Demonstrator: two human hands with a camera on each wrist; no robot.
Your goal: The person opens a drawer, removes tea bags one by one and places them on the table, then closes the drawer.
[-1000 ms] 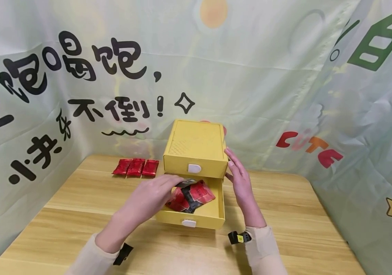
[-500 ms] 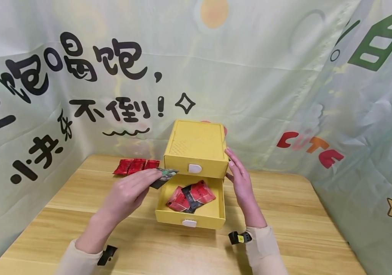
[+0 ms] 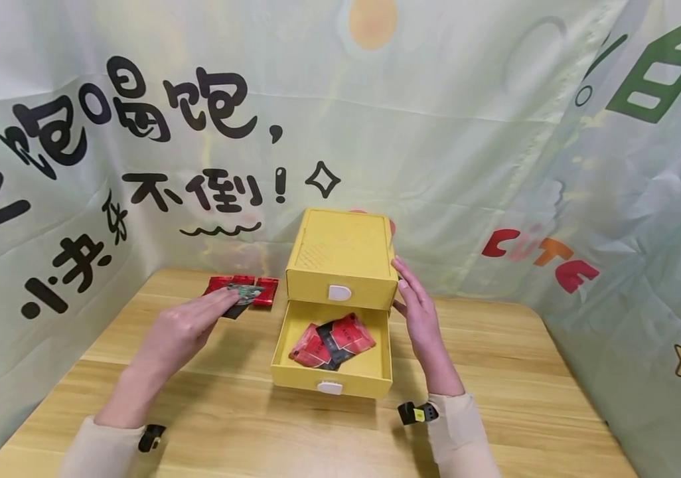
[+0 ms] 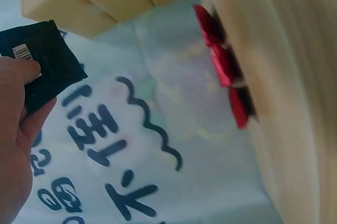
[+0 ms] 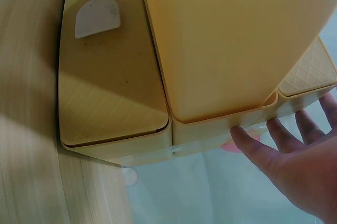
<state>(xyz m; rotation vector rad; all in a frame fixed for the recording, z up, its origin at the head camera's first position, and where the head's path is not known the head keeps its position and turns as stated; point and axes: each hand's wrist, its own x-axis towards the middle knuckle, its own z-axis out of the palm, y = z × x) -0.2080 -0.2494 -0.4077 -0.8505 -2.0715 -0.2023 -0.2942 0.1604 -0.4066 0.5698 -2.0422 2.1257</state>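
My left hand point(image 3: 179, 328) pinches a small flat sachet point(image 3: 247, 294), dark with a green print on its upper face. In the left wrist view the thumb presses the sachet's black back point(image 4: 55, 58), beside a barcode label. The hand is raised left of the yellow drawer unit point(image 3: 343, 242), and the sachet overlaps a row of red packets point(image 3: 266, 292) in the head view. My right hand point(image 3: 419, 318) rests against the unit's right side, fingers extended. A pulled-out drawer point(image 3: 293, 378) holds red-and-black sachets point(image 3: 349, 335) lying over one another.
In the right wrist view a shut lower drawer point(image 5: 108, 77) with a white handle point(image 5: 97, 18) lies beneath the pulled-out one. The unit stands on a wooden table point(image 3: 484, 385). Printed cloth point(image 3: 466, 166) hangs behind and beside the table.
My left hand has lifted the dark sachet out of the pulled-out drawer and carried it left, towards the red packets. The right hand has stayed against the unit.
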